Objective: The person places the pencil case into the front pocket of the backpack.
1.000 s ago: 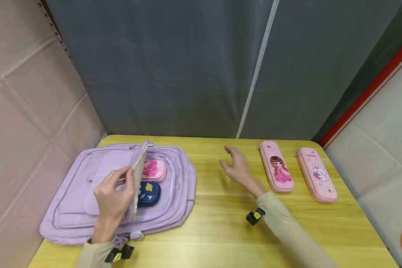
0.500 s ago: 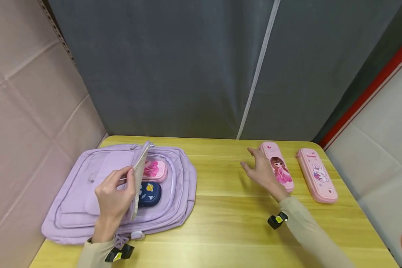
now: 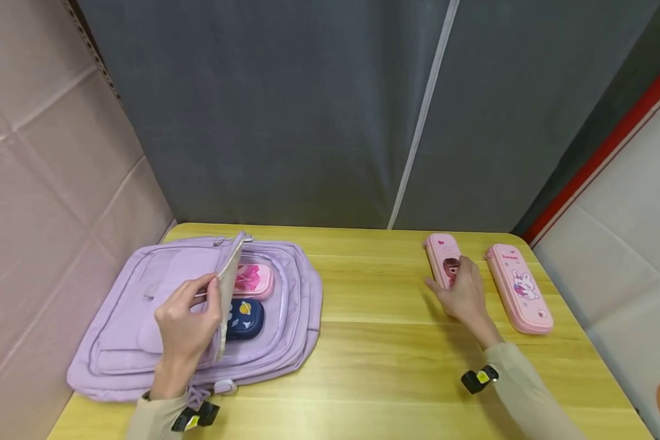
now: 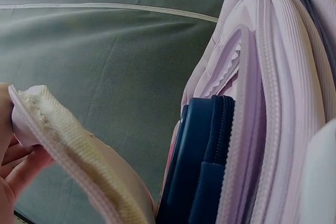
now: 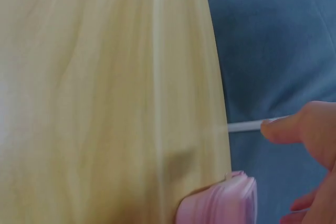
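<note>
On the left of the table lies a lilac backpack [image 3: 123, 318]. My left hand [image 3: 186, 321] pinches the edge of its front pocket flap [image 4: 86, 153] between thumb and fingers, holding it raised. Inside the pocket, partly covered by the flap, sit a pink pencil case [image 3: 257, 281] and a navy pencil case [image 4: 184, 166] with space pictures. At the right, my right hand [image 3: 464, 296] is over a pink pencil case with a princess picture [image 3: 439, 247], hiding its lower part. In the right wrist view the thumb [image 5: 310, 127] stands apart from that case, fingers loosely spread.
Another pink pencil case, with a rabbit on it [image 3: 519, 287], lies to the right of the princess one. Dark grey cloth [image 3: 286, 122] hangs behind the yellow wooden table [image 3: 363, 366]. Pale panels [image 3: 627, 220] flank the table, and a red strip [image 3: 599, 146] runs along the right one.
My right hand has moved right across the table, from the bare wood to over the princess pencil case. The left hand has stayed at the flap.
</note>
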The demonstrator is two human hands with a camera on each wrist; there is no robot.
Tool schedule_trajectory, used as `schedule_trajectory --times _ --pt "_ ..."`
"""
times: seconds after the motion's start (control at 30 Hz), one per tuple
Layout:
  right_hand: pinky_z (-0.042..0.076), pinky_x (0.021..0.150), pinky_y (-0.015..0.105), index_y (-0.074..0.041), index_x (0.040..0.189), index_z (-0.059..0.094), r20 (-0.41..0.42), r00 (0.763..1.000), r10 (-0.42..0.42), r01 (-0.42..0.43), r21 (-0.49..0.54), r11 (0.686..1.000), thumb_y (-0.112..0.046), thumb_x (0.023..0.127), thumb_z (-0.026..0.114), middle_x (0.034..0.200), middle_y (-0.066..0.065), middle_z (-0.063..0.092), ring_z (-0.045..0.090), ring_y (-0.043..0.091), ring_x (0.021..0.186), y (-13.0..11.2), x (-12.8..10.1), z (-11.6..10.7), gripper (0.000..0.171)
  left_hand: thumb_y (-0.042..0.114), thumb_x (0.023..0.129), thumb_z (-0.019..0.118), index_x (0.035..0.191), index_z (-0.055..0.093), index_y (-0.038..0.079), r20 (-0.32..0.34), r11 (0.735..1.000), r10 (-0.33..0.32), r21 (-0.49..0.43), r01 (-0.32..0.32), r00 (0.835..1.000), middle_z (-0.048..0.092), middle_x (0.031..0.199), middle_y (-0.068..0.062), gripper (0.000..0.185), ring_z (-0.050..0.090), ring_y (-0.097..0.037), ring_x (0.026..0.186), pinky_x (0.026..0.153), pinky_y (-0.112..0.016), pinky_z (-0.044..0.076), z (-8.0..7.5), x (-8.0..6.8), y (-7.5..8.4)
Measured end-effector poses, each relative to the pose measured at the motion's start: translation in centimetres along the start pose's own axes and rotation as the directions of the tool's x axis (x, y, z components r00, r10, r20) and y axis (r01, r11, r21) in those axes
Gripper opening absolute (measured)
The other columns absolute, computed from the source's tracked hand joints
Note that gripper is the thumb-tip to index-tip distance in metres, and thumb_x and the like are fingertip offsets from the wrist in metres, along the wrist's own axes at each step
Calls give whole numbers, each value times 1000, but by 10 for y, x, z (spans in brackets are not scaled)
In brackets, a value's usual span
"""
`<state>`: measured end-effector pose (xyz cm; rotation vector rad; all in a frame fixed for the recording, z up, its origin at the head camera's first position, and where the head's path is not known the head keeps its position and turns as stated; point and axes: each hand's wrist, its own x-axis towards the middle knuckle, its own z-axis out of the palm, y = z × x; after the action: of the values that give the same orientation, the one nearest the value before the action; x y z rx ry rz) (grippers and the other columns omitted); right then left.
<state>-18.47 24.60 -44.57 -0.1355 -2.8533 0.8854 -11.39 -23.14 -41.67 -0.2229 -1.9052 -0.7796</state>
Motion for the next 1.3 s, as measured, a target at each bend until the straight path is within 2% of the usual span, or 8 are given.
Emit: schedule_trajectory --times 0.2,0.3,0.43,0.57,0.87,1.07,1.3 --pt "21 122 66 19 152 5 60 990 131 -131 -4 991 -32 87 77 153 45 19 22 58 143 13 -7 3 109 3 84 72 92 79 -2 0 1000 4 6 -4 1000 77 80 -16 12 71 -29 62 72 1 50 0 -1 0" --pt "21 122 68 20 152 2 61 983 172 -172 -7 985 -33 87 77 153 48 17 20 60 143 19 -11 7 113 3 84 72 92 79 -2 2 1000 0 8 0 1000 76 79 -15 12 71 -29 61 72 1 50 0 -1 0" --pt "29 118 69 19 151 11 28 979 202 -201 -12 979 -33 85 78 146 48 26 29 60 136 27 -15 10 107 3 84 72 92 79 -2 -1 1000 -4 10 4 1000 76 79 -15 12 70 -29 61 72 2 50 0 -1 0" --pt "37 109 68 20 144 23 5 977 214 -213 -17 977 -33 85 78 134 45 36 38 55 123 37 -21 12 97 3 84 72 92 79 -2 0 1000 -3 8 3 1000 77 79 -15 12 70 -29 61 72 2 50 1 -1 1" --pt "37 110 68 21 148 19 72 965 252 -252 2 968 -45 84 78 137 44 34 38 53 121 51 -31 13 109 4 84 72 92 79 -2 7 1000 7 11 -7 1000 76 79 -15 12 71 -28 61 70 -2 52 2 0 1" --pt "38 110 67 20 147 26 2 972 235 -235 59 970 -39 83 80 137 41 40 42 51 122 54 -35 16 103 5 84 72 92 79 -2 7 1000 8 14 -8 1000 76 79 -15 12 71 -28 61 68 -4 54 2 0 1" --pt "41 107 63 16 142 38 -115 964 240 -226 121 967 -33 82 82 131 36 49 48 49 120 52 -38 19 89 4 85 71 93 79 -1 3 1000 6 15 -7 1000 76 79 -14 12 70 -28 61 68 -3 53 1 0 1"
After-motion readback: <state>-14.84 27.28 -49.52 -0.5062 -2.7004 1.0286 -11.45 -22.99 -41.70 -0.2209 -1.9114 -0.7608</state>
